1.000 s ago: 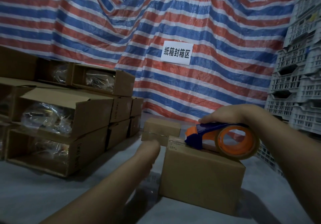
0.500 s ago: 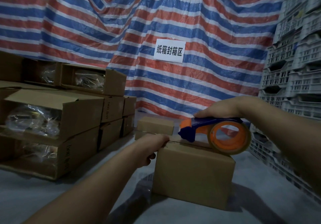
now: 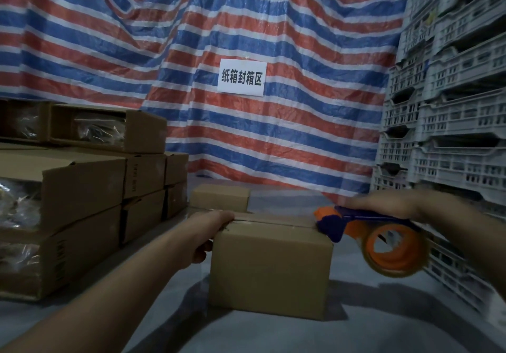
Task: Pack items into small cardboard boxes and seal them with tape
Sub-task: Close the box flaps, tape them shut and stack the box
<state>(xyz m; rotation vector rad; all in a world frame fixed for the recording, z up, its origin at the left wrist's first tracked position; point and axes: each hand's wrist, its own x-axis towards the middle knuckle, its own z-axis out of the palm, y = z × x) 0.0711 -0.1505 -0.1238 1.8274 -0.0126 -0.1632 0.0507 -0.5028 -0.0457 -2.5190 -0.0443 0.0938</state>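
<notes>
A: Where's the box [image 3: 269, 267]?
B: On the bench, left hand [image 3: 208, 232] gripping its top-left edge. Probably light, stiff card.
A: Right hand [image 3: 383, 205]?
B: Fingers clenched on the dispenser [image 3: 364, 232] at the right edge.

We see a closed cardboard box [image 3: 271, 267] on the grey surface [image 3: 383, 325], our landmark. Left hand [image 3: 210, 232] grips the box's top left edge, fingers on the lid, thumb down its side. Right hand [image 3: 383, 204], blurred, holds an orange-and-blue tape dispenser [image 3: 377, 237] at the box's top right edge. A smaller box [image 3: 219, 198] sits just behind it. Stacked open cartons [image 3: 82, 188] left of it, grey crates [image 3: 443, 133] right, striped tarp [image 3: 246, 37] with a white sign [image 3: 242, 78] behind.
</notes>
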